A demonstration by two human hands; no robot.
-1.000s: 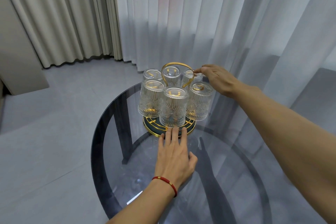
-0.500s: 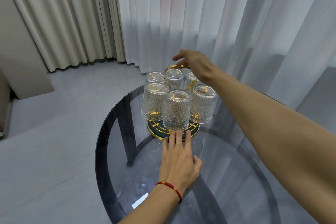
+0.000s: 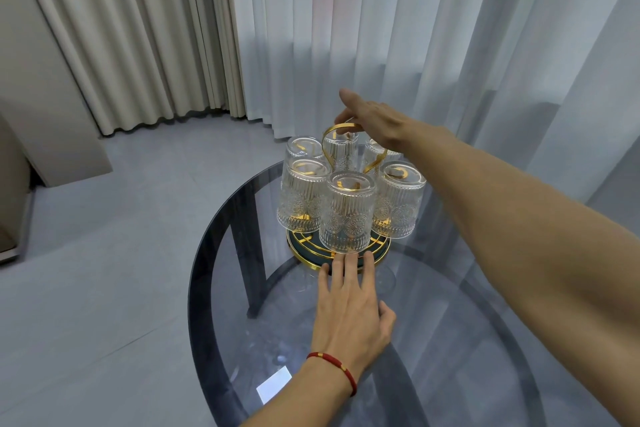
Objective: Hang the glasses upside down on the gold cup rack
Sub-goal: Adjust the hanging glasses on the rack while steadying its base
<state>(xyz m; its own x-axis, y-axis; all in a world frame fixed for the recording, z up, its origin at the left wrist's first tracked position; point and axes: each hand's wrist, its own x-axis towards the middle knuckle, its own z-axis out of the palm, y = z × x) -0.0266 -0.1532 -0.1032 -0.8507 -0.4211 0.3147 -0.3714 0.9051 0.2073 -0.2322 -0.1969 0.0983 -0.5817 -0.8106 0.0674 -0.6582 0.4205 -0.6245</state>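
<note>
A: We are looking down at the gold cup rack (image 3: 338,251), which is standing on the round glass table (image 3: 221,253) near its far edge. Six glasses are hanging on it upside down; the nearest glass (image 3: 347,211) is sitting right in front of us, with the others ringed behind it.

B: We are laying our left hand (image 3: 349,308) flat on the table, fingers together, and its fingertips (image 3: 349,262) are touching the rack's dark, gold-rimmed base. A red bracelet (image 3: 334,367) is circling that wrist.

A: We are reaching our right hand (image 3: 375,121) over the rack's gold loop handle (image 3: 341,135). The palm is covering the top of the loop, with the thumb pointing away from us.

B: We cannot tell whether those fingers are gripping the handle or only resting on it. Pale curtains (image 3: 346,28) are hanging behind the table.
</note>
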